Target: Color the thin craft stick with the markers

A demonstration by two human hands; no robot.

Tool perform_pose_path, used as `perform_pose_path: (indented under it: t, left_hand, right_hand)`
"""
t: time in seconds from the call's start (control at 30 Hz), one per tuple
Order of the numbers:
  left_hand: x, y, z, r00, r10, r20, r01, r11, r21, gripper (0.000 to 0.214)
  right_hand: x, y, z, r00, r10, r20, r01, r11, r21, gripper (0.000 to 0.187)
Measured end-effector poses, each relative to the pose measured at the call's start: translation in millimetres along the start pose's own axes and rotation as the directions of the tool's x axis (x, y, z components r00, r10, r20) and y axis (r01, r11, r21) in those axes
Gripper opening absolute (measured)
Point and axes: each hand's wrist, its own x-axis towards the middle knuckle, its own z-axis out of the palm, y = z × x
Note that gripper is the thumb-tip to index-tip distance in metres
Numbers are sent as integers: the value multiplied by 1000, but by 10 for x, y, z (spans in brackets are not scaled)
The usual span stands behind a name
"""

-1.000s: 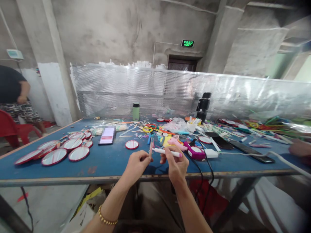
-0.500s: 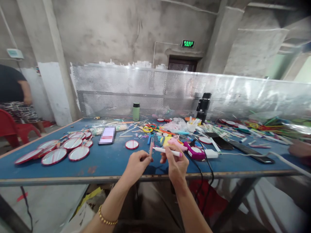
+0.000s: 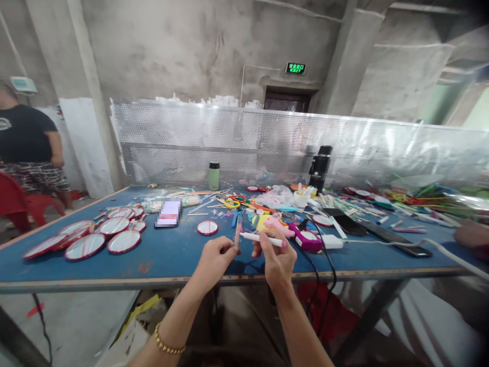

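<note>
- Across the blue desk point(image 3: 171, 260) before us lie round red-rimmed discs point(image 3: 84, 246) at the left and a jumble of small parts farther back.
- Our left hand point(image 3: 217, 257) has thumb and fingers pinched together on a slim stick's lower end; our right hand point(image 3: 280, 260) is closed around a white pen, above the desk's near edge.
- That white pen point(image 3: 252, 237), pink at one end, looks light, stiff and smooth; we would grip it mid-barrel.
- The slim stick point(image 3: 238, 232) stands nearly upright at the pen's tip; whether they touch, we cannot tell. We judge it light and rigid, perhaps easily snapped, best pinched low.
- As for lettering, we read "EXIT" on the green sign point(image 3: 295, 69); the black flask's point(image 3: 320, 168) mark is too small.
</note>
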Motion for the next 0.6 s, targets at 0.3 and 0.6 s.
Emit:
perform_pose_path:
  t: [0.3,0.6]
  left_hand:
    - [7,-8,-4,1000,12,2,-12,1000,1,29]
    - [0,-6,-4,1000,-1,-3,1,1000,2,29]
  right_hand:
    - [-2,-11,-6,1000,12,19,-12,1000,-16,23]
    - [-7,-16,-6,999,19,26,-19,1000,-15,21]
